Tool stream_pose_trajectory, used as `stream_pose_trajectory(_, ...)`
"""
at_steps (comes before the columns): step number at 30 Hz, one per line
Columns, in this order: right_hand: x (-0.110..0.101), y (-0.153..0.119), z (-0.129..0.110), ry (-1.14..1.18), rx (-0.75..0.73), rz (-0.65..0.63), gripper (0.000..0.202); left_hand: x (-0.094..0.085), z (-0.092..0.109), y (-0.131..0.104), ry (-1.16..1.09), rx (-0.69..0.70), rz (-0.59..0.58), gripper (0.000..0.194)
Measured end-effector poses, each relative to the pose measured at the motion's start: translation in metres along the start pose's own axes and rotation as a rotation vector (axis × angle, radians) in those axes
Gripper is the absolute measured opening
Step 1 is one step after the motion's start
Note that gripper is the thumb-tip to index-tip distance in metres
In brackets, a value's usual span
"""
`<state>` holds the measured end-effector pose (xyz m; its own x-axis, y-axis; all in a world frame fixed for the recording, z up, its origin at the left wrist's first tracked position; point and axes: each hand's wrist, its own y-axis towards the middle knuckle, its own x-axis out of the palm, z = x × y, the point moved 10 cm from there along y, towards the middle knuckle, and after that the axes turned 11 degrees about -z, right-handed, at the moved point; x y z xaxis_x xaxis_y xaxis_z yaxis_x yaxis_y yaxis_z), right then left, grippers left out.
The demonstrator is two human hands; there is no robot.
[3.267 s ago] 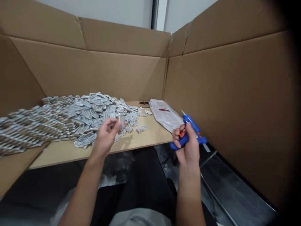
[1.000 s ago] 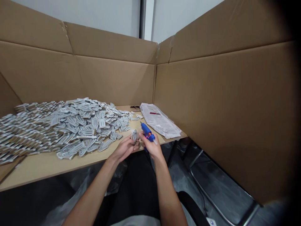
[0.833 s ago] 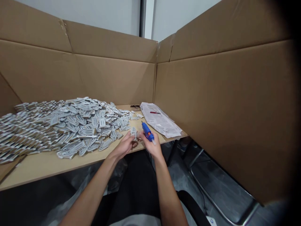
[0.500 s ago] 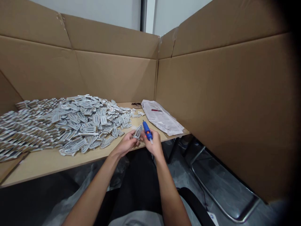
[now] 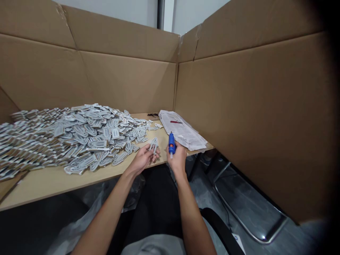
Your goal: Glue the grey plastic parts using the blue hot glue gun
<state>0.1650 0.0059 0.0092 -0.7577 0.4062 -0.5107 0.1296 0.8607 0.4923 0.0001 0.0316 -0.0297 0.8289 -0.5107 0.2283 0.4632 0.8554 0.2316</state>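
Between the thumb and fingers of my left hand [image 5: 145,157] is a small grey pointed piece with slots [image 5: 153,144], held upright over the table's front edge. My right hand [image 5: 177,156] grips a blue glue gun [image 5: 172,143] with an orange part, its nozzle pointing away from me. A gap separates the two hands. Left of them, a large heap of similar grey pieces [image 5: 98,127] lies on the wooden table [image 5: 106,176].
Tall cardboard panels [image 5: 127,81] stand behind and to the right. Newspaper sheets [image 5: 183,132] with a red pen-like item [image 5: 175,122] lie at the table's right end. Below on the right is a metal chair frame [image 5: 239,216].
My right hand has moved right with the glue gun, away from my left hand and the grey piece. The view has shifted slightly.
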Motion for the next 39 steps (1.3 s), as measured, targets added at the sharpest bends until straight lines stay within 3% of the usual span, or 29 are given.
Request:
stream_pose_trajectory(5,0.013,0.005,0.005,0.376,-0.019,-0.139,0.029,-0.002,-0.005,0.002,0.008,-0.008,-0.014,0.022)
stream_pose_trajectory(10,0.038,0.0,-0.009,0.612,-0.038,-0.339,0.034,-0.001,-0.008,0.003,0.02,-0.025,-0.031,0.04)
stream_pose_trajectory(20,0.027,-0.003,-0.024,0.255,-0.152,-0.274,0.013,0.0,-0.01,0.002,0.078,-0.054,-0.067,0.036)
stream_pose_trajectory(30,0.032,-0.006,-0.028,0.365,-0.158,-0.31,0.023,0.002,-0.007,0.0,0.046,-0.075,-0.03,0.028)
stream_pose_trajectory(39,0.03,-0.006,-0.033,0.181,-0.23,-0.275,0.004,-0.001,-0.009,0.001,0.038,-0.073,-0.029,0.023)
